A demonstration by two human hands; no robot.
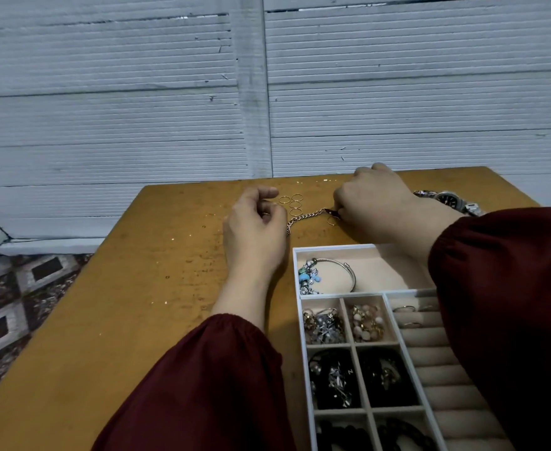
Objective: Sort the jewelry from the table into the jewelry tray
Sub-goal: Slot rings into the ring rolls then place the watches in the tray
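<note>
A gold chain bracelet (306,215) lies stretched across the wooden table (144,288) between my two hands. My right hand (375,200) pinches its right end near a small dark clasp. My left hand (254,229) covers the left end with curled fingers; whether it grips the chain is hidden. Several thin gold rings (292,203) lie just beyond the chain, and one more ring (332,220) sits by my right fingers. The white jewelry tray (300,288) stands at the near right, its compartments holding a charm bangle (328,276), earrings and dark beads.
A metal wristwatch (450,200) lies at the far right behind my right wrist. The tray's right column has padded ring rolls (430,353) with a few rings. A ribbed white wall stands behind the table; patterned floor shows at the left.
</note>
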